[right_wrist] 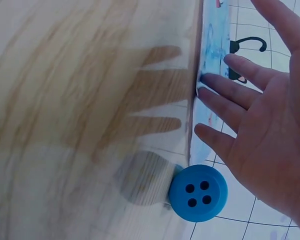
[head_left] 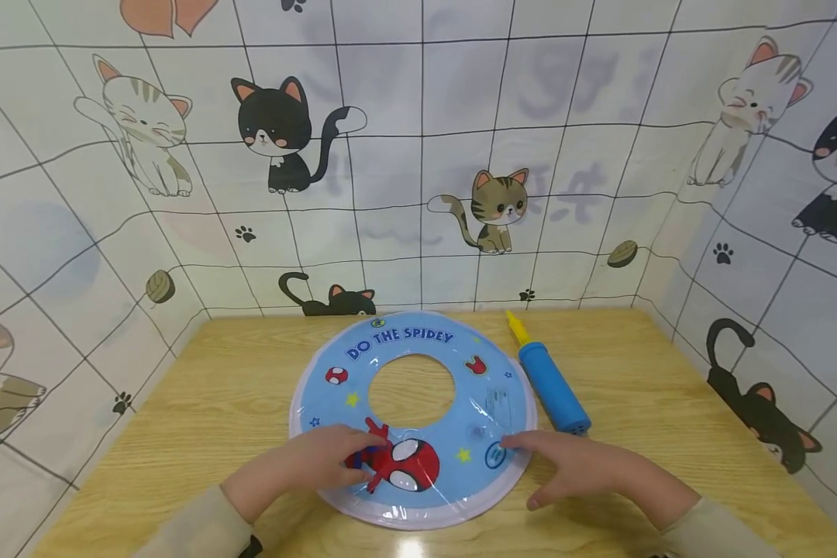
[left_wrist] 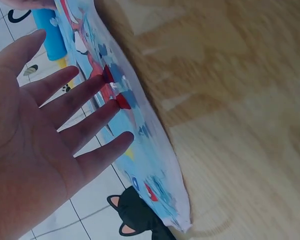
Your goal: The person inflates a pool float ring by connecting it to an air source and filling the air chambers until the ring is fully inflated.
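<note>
A flat blue swim ring (head_left: 488,403) with a Spidey print and a pale rim lies on the wooden table. Over its lower left part is my left hand (head_left: 331,457), fingers spread at the printed red figure (head_left: 415,465). In the left wrist view that hand (left_wrist: 55,115) has its palm bare and fingertips at the ring (left_wrist: 145,145). My right hand (head_left: 572,465) reaches over the ring's lower right edge, fingers extended. The right wrist view shows this hand (right_wrist: 260,105) with straight fingers, its fingertips right at the ring's edge (right_wrist: 210,55).
Right of the ring lies a blue hand pump (head_left: 554,387) with a yellow nozzle (head_left: 518,328), its round end (right_wrist: 198,193) close to my right hand. Cat-printed, grid-lined sheeting (head_left: 390,155) rises behind the wooden table (head_left: 237,387) and along both sides.
</note>
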The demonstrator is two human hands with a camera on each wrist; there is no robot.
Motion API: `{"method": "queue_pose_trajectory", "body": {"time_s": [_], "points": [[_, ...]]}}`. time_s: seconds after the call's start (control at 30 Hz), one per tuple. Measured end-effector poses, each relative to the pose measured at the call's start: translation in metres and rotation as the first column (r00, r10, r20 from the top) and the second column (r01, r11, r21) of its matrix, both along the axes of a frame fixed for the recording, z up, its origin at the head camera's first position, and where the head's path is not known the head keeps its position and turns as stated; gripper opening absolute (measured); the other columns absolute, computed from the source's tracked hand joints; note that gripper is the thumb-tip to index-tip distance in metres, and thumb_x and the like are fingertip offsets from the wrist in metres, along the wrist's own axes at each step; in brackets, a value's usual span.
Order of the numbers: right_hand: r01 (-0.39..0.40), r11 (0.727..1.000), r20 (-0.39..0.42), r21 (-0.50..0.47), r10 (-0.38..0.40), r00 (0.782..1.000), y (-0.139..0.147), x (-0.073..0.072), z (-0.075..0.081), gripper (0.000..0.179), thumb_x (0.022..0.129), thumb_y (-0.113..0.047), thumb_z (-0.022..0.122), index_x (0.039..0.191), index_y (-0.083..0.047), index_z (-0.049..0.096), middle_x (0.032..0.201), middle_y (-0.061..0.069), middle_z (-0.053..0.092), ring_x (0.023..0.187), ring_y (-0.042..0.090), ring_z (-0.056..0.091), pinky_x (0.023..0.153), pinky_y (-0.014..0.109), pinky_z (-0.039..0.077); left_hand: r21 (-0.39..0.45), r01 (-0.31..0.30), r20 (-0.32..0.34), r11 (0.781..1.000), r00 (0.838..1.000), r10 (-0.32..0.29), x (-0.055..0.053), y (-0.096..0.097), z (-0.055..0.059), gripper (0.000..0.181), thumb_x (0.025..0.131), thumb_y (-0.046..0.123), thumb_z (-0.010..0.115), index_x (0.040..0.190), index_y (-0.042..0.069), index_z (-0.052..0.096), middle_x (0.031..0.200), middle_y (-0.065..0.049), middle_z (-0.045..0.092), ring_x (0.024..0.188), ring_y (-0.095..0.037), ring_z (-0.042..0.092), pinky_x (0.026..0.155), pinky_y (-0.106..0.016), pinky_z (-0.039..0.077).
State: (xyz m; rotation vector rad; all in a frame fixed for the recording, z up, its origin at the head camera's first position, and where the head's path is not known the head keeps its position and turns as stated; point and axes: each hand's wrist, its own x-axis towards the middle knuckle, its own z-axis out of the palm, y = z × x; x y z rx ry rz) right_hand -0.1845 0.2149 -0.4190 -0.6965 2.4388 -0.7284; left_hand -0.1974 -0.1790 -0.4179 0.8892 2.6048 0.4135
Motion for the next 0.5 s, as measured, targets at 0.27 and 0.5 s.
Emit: {"method": "queue_pose_trajectory", "body": {"time_s": [0.27,0.5], "points": [[-0.018,0.999,0.030,-0.048,0.020,0.999,-0.005,0.002,0.000,0.068,0.079,-0.041,0.080,0.139,-0.030,0.052,0.141,-0.004,0.047,0.129,0.027,0.041,0.104,0.055,0.035,0.006,-0.039,-0.014,0.999,0.999,0.039,-0.006,-0.012,-0.004,0.047,0.088,0.033,0.073,0.131,0.022,0.060,0.115,0.004,0.063,0.104,-0.016,0.057,0.090,-0.038,0.051],[-0.082,0.994,0.002,-0.078,0.082,0.997,-0.013,0.004,0.004,0.060,0.083,-0.042,0.075,0.138,-0.028,0.054,0.138,-0.010,0.051,0.128,0.024,0.045,0.103,0.047,0.039,0.006,-0.079,-0.018,0.997,0.997,0.079,-0.010,-0.022,-0.006,0.049,0.086,0.031,0.075,0.131,0.018,0.061,0.121,-0.001,0.062,0.114,-0.023,0.056,0.092,-0.042,0.050]]}}
